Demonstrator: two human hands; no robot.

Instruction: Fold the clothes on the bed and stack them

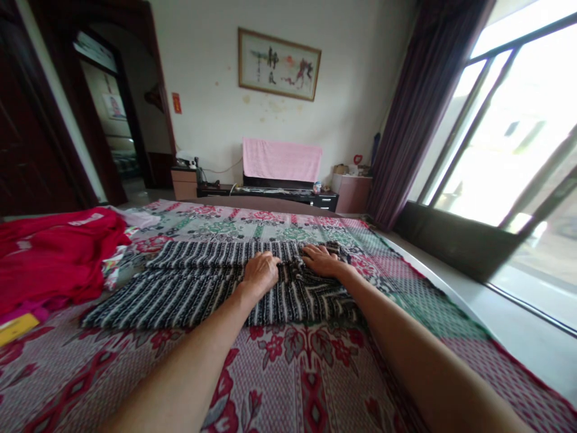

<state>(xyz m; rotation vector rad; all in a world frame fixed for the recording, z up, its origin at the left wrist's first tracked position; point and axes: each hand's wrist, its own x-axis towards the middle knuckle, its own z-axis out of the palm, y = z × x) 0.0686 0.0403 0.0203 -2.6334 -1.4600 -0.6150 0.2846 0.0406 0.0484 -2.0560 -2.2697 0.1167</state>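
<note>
A black-and-white striped knit garment (171, 294) lies folded on the patterned bedspread (288, 373), its stripes running away from me. My left hand (261, 270) rests on the middle of the garment with its fingers curled in against the knit; the fingertips are partly hidden. To its right, my right hand (321, 261) lies palm down on the garment's right part, fingers stretched out and apart. Around and below that hand the knit is bunched, and its stripes bend into creases.
Red clothing (58, 252) is heaped at the left, with a yellow item (18, 328) by it. Beyond the bed stand a low black cabinet (270, 193) and a screen-shaped object under a pink cloth (282, 159). A window ledge (532, 325) runs along the right.
</note>
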